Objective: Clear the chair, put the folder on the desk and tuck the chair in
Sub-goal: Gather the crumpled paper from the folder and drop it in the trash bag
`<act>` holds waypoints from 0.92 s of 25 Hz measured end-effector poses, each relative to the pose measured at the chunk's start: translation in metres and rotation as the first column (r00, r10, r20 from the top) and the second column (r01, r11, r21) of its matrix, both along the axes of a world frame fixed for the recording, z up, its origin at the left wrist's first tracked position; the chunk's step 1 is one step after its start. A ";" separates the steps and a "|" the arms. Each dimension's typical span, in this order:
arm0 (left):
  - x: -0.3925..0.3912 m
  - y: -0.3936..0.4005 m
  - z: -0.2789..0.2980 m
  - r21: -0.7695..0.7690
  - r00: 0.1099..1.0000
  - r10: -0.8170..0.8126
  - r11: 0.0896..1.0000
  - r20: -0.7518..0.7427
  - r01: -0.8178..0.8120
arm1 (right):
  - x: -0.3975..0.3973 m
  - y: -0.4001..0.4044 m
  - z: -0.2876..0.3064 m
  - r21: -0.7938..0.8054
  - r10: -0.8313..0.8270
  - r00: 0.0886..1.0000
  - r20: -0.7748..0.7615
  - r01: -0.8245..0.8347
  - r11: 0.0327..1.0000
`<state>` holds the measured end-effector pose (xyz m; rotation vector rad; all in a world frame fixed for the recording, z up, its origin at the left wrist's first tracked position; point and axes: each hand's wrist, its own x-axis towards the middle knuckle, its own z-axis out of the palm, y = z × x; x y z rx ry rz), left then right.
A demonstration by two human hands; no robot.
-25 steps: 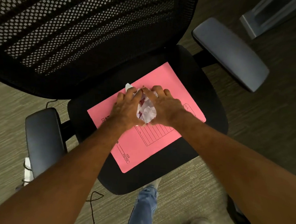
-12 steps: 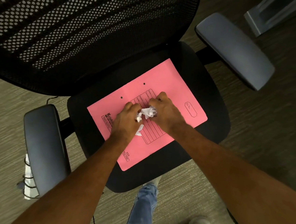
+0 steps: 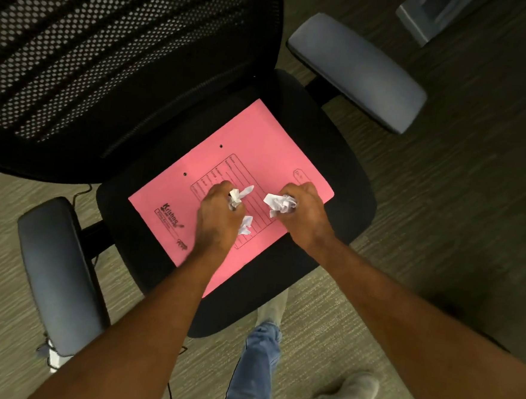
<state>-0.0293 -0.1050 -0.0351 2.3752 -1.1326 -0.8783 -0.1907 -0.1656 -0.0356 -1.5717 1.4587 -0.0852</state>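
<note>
I see the pink folder (image 3: 257,180) lying flat on the black seat (image 3: 347,174) of the chair (image 3: 115,64), turned at an angle so one corner points toward the mesh backrest. It is closed, so I cannot tell what it holds. Its cover carries a printed form box with ruled lines, a dark brand mark near the corner closest to the left armrest (image 3: 57,275), two small punch holes on the backrest side, and a small outlined label near the corner toward the right armrest (image 3: 358,69).

My left hand (image 3: 218,224) is over the middle of the folder, fingers curled tight around crumpled white paper (image 3: 240,196); bits of it poke out above the knuckles and below the palm. My right hand (image 3: 304,214) is over the folder's edge nearest the right armrest, fingers closed on a second paper wad (image 3: 280,203). The two hands are apart, with bare pink cover between them.

Below the seat's front edge I see grey-green carpet (image 3: 441,211), a jeans leg (image 3: 252,373) and a light shoe (image 3: 348,392).
</note>
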 end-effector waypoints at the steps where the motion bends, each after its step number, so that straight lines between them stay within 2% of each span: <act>1: -0.010 -0.002 0.002 -0.003 1.000 -0.016 1.000 -0.002 0.016 | -0.009 0.003 0.001 0.027 -0.053 0.999 0.012 0.053 0.998; 11: -0.160 -0.012 0.029 -0.074 0.974 -0.216 0.975 -0.067 0.211 | -0.157 0.042 0.009 0.015 -0.418 0.903 0.101 0.419 0.908; 16: -0.271 0.004 0.027 -0.089 0.935 -0.350 0.934 -0.048 0.345 | -0.264 0.080 0.013 0.015 -0.604 0.789 0.116 0.606 0.795; 23: -0.451 0.057 0.013 -0.101 0.804 -0.590 0.807 -0.072 0.582 | -0.433 0.181 -0.004 0.016 -0.806 0.588 0.067 0.808 0.590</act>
